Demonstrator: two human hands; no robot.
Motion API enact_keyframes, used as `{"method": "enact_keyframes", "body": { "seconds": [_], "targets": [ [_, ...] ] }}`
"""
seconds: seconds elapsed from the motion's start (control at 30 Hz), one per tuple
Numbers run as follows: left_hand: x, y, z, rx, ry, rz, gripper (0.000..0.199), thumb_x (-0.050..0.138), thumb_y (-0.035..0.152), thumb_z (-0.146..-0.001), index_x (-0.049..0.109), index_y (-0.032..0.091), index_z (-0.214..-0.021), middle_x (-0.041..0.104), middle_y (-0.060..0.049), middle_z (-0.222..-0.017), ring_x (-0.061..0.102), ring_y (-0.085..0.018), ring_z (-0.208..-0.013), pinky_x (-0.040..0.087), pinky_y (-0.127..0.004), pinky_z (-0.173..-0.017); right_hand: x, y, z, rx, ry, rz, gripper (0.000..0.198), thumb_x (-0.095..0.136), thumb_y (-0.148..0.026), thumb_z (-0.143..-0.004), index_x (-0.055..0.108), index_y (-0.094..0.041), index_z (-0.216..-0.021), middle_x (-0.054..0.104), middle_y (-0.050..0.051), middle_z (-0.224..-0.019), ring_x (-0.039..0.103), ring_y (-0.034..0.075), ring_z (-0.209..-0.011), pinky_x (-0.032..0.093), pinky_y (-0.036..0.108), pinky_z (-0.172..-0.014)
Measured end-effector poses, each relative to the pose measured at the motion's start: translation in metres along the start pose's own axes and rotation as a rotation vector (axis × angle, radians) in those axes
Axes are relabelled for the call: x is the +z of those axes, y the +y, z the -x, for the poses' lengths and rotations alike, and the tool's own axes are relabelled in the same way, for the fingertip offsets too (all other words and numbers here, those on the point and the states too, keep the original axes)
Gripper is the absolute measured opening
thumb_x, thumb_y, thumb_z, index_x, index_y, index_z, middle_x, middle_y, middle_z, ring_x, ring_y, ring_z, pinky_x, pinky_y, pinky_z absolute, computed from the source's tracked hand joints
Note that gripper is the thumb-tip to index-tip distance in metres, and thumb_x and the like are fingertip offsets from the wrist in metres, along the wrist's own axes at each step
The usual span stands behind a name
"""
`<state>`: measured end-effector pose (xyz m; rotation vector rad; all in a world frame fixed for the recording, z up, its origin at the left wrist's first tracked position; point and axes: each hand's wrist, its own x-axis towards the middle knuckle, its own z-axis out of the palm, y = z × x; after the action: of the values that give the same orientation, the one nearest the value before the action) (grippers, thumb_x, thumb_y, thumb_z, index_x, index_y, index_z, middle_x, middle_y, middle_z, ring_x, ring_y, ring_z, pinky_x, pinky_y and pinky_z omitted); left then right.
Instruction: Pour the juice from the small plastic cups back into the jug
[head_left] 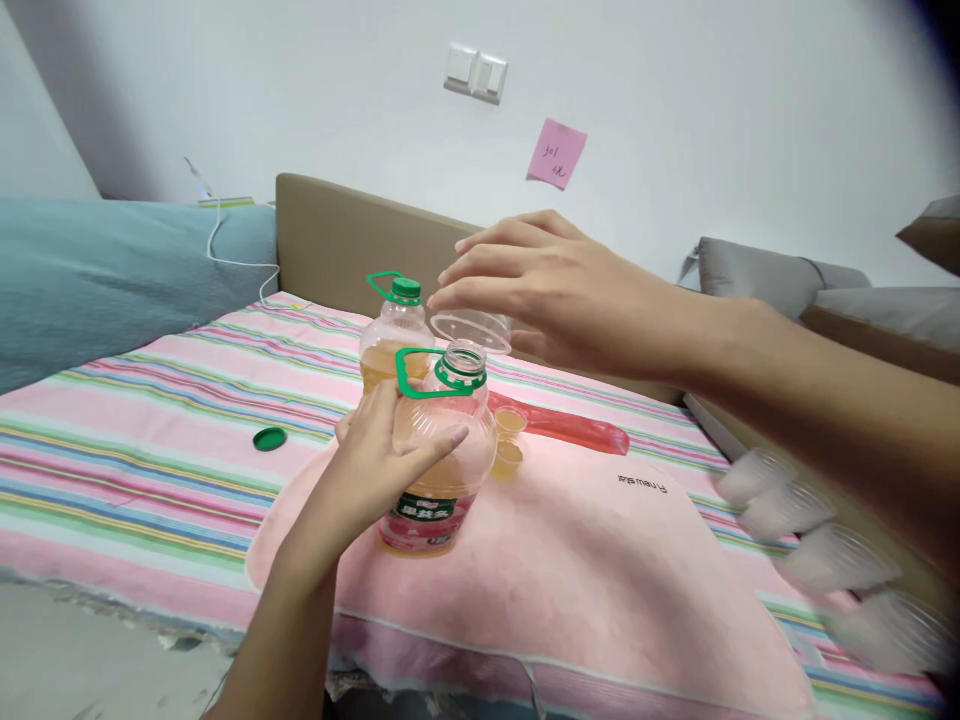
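My left hand (375, 465) is closed around the side of a large clear bottle (450, 450) of amber drink, its thumb across the front. The bottle stands on a pink mat, uncapped, with a green carrying ring at its neck. Above the open mouth, my right hand (555, 285) grips a clear plastic cup (472, 328); the wide rim shows and my fingers hide much of the rest. Beside the bottle are two small clear cups, one (511, 421) behind the other (508, 459), with amber drink in them. A green cap (270, 438) lies to the left.
Behind stands a second capped bottle (397, 345) with a green handle. A red plastic wrapper (570, 425) lies beyond the cups. Stacked clear cups (840, 555) line the right side. The pink mat (600, 580) rests on a striped sheet (172, 440); a headboard (360, 235) is behind.
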<state>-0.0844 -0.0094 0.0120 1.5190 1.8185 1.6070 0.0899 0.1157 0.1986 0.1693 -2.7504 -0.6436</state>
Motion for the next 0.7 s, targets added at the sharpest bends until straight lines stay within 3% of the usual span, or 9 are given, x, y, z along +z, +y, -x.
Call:
{"method": "enact_keyframes", "body": {
  "seconds": [0.1, 0.27, 0.53, 0.67, 0.7],
  "targets": [
    [0.0, -0.001, 0.001, 0.026, -0.003, 0.012, 0.062, 0.077, 0.071, -0.085, 0.064, 0.027, -0.127, 0.068, -0.013, -0.139, 0.059, -0.041, -0.138, 0.042, -0.067, -0.123, 0.002, 0.0, 0.005, 0.09, 0.032, -0.019, 0.039, 0.061, -0.024, -0.105, 0.069, -0.027, -0.143, 0.073, 0.006, -0.144, 0.059, 0.034, -0.144, 0.039, 0.057, -0.123],
    [-0.002, -0.004, 0.002, 0.056, -0.007, -0.005, 0.056, 0.078, 0.071, -0.089, 0.064, 0.027, -0.121, 0.07, -0.013, -0.131, 0.058, -0.041, -0.142, 0.044, -0.061, -0.125, 0.019, 0.004, 0.018, 0.376, 0.178, -0.194, 0.053, 0.083, -0.033, -0.092, 0.068, -0.022, -0.142, 0.074, 0.012, -0.141, 0.065, 0.036, -0.135, 0.043, 0.059, -0.121],
    [-0.003, -0.01, 0.001, 0.097, -0.006, -0.047, 0.07, 0.071, 0.077, -0.093, 0.062, 0.025, -0.138, 0.067, -0.015, -0.145, 0.055, -0.042, -0.148, 0.037, -0.065, -0.131, 0.078, -0.002, 0.061, 0.884, 0.509, -0.928, 0.072, 0.098, -0.044, -0.072, 0.071, -0.02, -0.134, 0.08, 0.013, -0.131, 0.076, 0.031, -0.119, 0.059, 0.053, -0.108],
    [-0.019, -0.015, 0.004, 0.116, 0.046, -0.018, 0.081, 0.048, 0.089, -0.099, 0.052, 0.027, -0.151, 0.053, -0.014, -0.165, 0.041, -0.041, -0.161, 0.024, -0.064, -0.139, 0.106, -0.019, 0.109, 1.089, 0.632, -1.153, 0.076, 0.1, -0.054, -0.071, 0.07, -0.023, -0.133, 0.078, 0.013, -0.136, 0.074, 0.03, -0.127, 0.057, 0.05, -0.112],
    [-0.022, -0.014, 0.007, 0.113, 0.15, -0.059, 0.083, 0.038, 0.09, -0.101, 0.046, 0.03, -0.158, 0.045, -0.011, -0.172, 0.033, -0.041, -0.166, 0.02, -0.062, -0.141, 0.111, -0.024, 0.125, 1.134, 0.673, -1.178, 0.077, 0.101, -0.055, -0.069, 0.07, -0.023, -0.131, 0.078, 0.013, -0.136, 0.074, 0.03, -0.129, 0.058, 0.05, -0.112]
  ]
}}
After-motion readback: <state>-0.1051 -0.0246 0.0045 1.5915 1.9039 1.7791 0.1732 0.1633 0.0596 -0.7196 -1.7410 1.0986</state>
